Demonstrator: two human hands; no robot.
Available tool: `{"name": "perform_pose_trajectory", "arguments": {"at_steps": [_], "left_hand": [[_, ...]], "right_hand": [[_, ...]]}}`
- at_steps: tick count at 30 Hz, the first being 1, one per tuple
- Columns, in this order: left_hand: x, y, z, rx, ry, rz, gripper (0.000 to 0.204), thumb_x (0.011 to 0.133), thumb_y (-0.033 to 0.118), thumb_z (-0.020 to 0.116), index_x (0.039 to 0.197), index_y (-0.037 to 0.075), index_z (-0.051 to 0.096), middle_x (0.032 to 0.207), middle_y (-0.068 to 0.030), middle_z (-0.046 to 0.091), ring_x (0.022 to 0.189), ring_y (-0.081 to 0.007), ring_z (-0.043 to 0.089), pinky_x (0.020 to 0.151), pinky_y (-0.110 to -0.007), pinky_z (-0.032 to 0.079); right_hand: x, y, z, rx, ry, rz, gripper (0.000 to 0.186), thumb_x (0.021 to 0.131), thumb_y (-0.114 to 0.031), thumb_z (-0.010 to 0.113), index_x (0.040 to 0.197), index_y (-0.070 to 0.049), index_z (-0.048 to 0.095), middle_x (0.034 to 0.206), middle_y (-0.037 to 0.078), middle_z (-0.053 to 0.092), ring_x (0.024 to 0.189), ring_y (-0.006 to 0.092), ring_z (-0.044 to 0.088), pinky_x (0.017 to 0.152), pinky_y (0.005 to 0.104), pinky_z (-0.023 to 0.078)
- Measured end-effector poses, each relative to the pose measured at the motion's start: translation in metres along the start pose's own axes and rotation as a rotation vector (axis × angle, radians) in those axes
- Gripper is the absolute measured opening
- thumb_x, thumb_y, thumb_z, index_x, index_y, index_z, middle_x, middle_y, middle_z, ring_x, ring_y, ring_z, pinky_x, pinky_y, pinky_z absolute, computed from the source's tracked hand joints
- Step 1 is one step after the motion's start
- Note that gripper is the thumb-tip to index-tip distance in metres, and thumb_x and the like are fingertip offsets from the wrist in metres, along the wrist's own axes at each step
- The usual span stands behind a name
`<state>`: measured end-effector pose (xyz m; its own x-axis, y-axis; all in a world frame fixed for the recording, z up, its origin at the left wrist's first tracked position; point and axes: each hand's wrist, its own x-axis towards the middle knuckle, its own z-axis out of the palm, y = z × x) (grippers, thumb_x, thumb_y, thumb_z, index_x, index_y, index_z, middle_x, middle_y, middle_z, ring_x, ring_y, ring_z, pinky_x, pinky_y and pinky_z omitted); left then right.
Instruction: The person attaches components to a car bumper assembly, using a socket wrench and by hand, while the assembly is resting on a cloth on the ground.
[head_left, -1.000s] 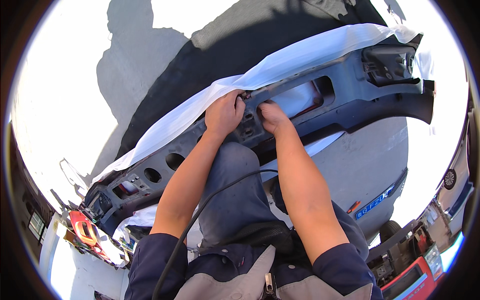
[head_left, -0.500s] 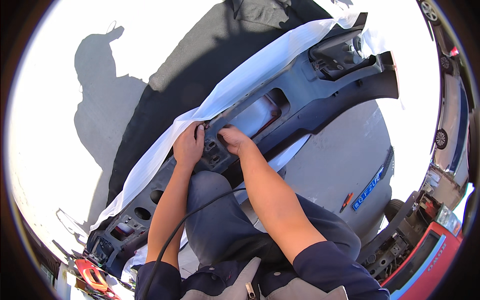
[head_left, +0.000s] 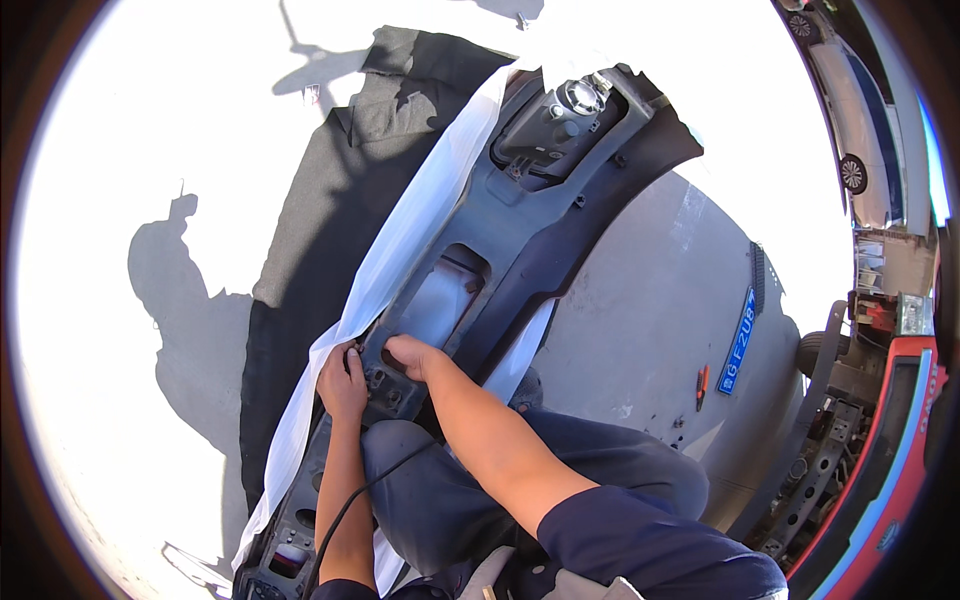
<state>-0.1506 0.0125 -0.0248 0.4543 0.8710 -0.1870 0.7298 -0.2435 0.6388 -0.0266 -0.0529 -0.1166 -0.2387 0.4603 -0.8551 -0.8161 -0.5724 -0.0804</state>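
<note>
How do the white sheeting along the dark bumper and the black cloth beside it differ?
Colour: the white sheeting is pale, while the black cloth is dark.
Shape: the sheeting shows as a long, narrow strip; the cloth spreads out much broader.
Place: the sheeting follows the left edge of the bumper in the picture, while the cloth lies on the ground, extending farther left.
Both run alongside the bumper.

Lettered blue plate, lettered red panel
</note>
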Motion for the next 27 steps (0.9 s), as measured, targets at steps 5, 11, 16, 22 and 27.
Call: {"name": "perform_pose_trajectory", "arguments": {"at_steps": [5, 11, 16, 22, 27], "left_hand": [[0.000, 0.007, 0.007, -0.008, -0.017, 0.023, 0.022, 0.096, 0.015, 0.052, 0.104, 0.001, 0.067, 0.096, -0.0175, 0.070, 0.091, -0.0346, 0.067, 0.082, -0.041, 0.050], [-0.001, 0.008, 0.004, -0.023, 0.009, -0.003, 0.021, 0.095, 0.015, 0.054, 0.105, 0.003, 0.067, 0.096, -0.0177, 0.070, 0.090, -0.0366, 0.067, 0.081, -0.043, 0.051], [-0.001, 0.001, -0.001, -0.008, 0.025, 0.020, 0.021, 0.095, 0.016, 0.054, 0.105, 0.003, 0.067, 0.096, -0.0183, 0.070, 0.091, -0.0369, 0.067, 0.081, -0.043, 0.051], [0.000, 0.001, 0.004, 0.006, 0.003, 0.032, 0.022, 0.096, 0.017, 0.053, 0.106, 0.003, 0.066, 0.098, -0.0191, 0.069, 0.092, -0.0372, 0.066, 0.082, -0.044, 0.050], [-0.001, 0.003, 0.007, 0.010, -0.011, 0.016, 0.022, 0.096, 0.017, 0.053, 0.106, 0.003, 0.066, 0.098, -0.0191, 0.069, 0.092, -0.0371, 0.066, 0.082, -0.044, 0.050]], "right_hand": [[-0.008, -0.005, 0.000, -0.093, -0.002, 0.046, 0.028, 0.089, -0.016, 0.060, 0.109, 0.002, 0.067, 0.099, 0.019, 0.070, 0.084, 0.0358, 0.069, 0.073, 0.0509, 0.057], [0.007, 0.001, 0.000, -0.097, 0.161, -0.084, 0.031, 0.091, -0.016, 0.056, 0.113, 0.005, 0.064, 0.106, 0.020, 0.068, 0.084, 0.0367, 0.069, 0.073, 0.0508, 0.056], [-0.001, 0.004, 0.013, -0.070, 0.150, -0.213, 0.030, 0.091, -0.015, 0.056, 0.111, 0.005, 0.066, 0.101, 0.021, 0.069, 0.083, 0.0365, 0.068, 0.072, 0.0495, 0.056], [-0.014, -0.006, 0.011, -0.114, 0.095, -0.055, 0.029, 0.091, -0.016, 0.055, 0.108, 0.005, 0.066, 0.099, 0.022, 0.069, 0.083, 0.0374, 0.068, 0.072, 0.0497, 0.056], [-0.011, -0.005, 0.005, -0.102, 0.082, -0.021, 0.030, 0.092, -0.016, 0.053, 0.107, 0.005, 0.067, 0.099, 0.022, 0.069, 0.084, 0.0380, 0.069, 0.072, 0.0510, 0.056]]}}
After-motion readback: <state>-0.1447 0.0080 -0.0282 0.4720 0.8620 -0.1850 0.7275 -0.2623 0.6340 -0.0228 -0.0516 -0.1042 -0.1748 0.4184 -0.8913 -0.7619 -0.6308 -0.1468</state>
